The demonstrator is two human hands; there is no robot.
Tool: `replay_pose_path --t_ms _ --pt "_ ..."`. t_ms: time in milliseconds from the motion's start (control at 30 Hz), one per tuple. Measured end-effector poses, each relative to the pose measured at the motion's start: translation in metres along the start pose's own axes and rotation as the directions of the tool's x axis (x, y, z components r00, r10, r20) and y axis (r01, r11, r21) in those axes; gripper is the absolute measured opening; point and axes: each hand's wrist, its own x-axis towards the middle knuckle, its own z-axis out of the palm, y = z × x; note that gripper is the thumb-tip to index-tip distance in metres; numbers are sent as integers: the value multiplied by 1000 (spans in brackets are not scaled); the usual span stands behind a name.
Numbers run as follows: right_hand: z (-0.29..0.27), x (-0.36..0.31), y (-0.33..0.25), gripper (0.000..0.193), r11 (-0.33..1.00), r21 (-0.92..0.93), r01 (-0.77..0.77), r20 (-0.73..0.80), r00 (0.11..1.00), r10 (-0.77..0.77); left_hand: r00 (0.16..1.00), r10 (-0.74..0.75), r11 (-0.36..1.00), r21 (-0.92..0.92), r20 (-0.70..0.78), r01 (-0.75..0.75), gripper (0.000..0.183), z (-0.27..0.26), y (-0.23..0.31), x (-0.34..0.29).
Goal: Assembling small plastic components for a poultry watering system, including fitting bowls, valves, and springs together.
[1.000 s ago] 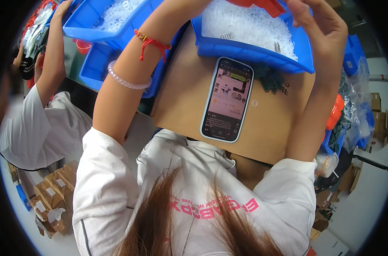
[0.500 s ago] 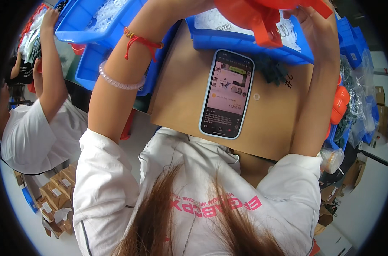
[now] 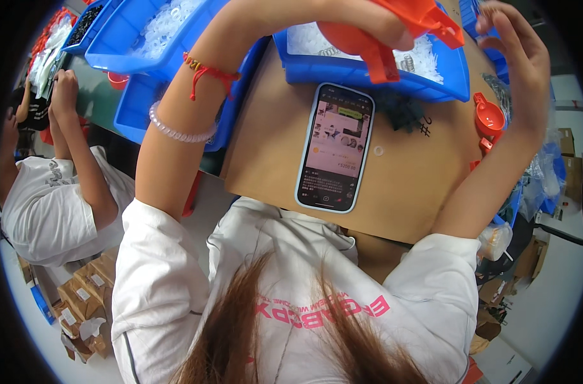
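My left hand (image 3: 374, 19) is closed on a red plastic part (image 3: 384, 64) with a rounded body and projecting lugs, held above a blue bin (image 3: 374, 72). Inside that bin lie white translucent pieces (image 3: 302, 40) and metal springs (image 3: 405, 63). Away to the right, my right hand (image 3: 522, 54) is raised, its fingers bent and apart, with nothing visible in them. Below it sits another red part (image 3: 489, 117), cup-shaped with a small ring. A phone (image 3: 335, 150) in a pale blue case lies on the cardboard (image 3: 266, 157) in front of me, its screen lit.
A small white ring (image 3: 378, 151) and dark green pieces (image 3: 403, 110) lie beside the phone. More blue bins (image 3: 121, 59) stand at the left, and clear plastic bags (image 3: 541, 176) at the right. A co-worker in a white shirt (image 3: 54, 211) is at the far left.
My right hand has left the red plastic part and moved outward to the right. My left hand keeps the part, now slightly lower and further left. The co-worker's arms have come down.
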Motion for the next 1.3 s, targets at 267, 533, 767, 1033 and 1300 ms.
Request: replay_pose_path --t_ms 267,533,767,1033,1300 --pt "-4 -18 -36 17 967 -251 33 326 944 52 986 48 998 -55 161 -40 43 1 -11 8" --pt "6 -18 -49 12 934 -349 71 352 934 61 974 50 998 -39 221 -43 47 2 -7 5" --pt "10 -18 -49 12 917 -395 62 339 937 83 966 -3 998 -67 260 21 48 0 -6 8" --pt "5 -22 -43 11 894 -441 75 319 945 78 972 58 998 -49 228 -48 46 3 -6 6" --pt "13 -17 -41 15 867 -483 125 349 935 59 970 -61 994 -69 236 79 43 2 -4 7"
